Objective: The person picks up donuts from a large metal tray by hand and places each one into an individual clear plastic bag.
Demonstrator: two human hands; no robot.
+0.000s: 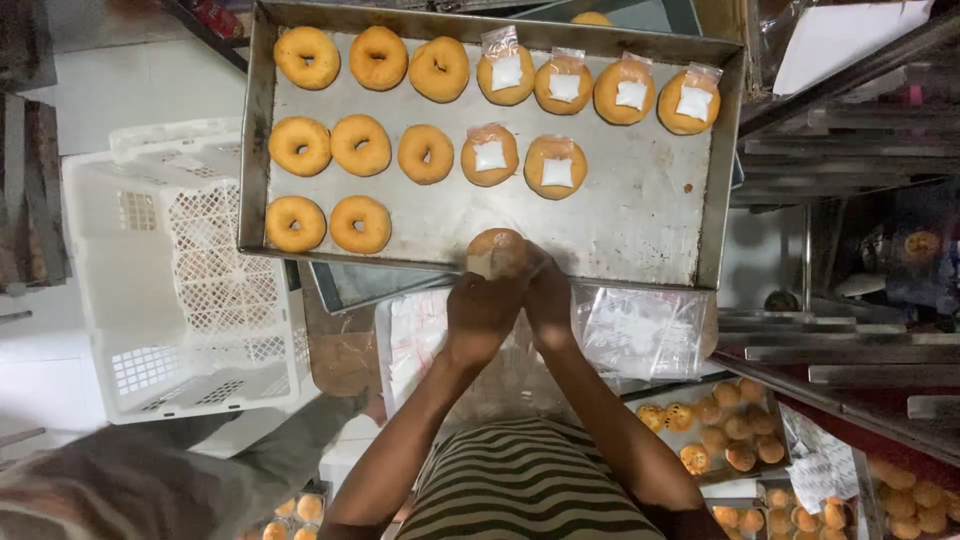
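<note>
White crate sits left of the metal tray. At the tray's near edge, left hand and right hand are clamped together on one doughnut, apparently in a clear bag; the view is poor. Risk: held past the rim, it could slip off if the bag slides. Count on tray: eight bare doughnuts toward the left, six bagged toward the right.

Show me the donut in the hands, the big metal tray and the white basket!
donut (497, 252): head view, on its rounded brown top.
metal tray (640, 215): head view, on a bare patch of its floor.
white basket (215, 245): head view, on its lattice side wall.
</note>
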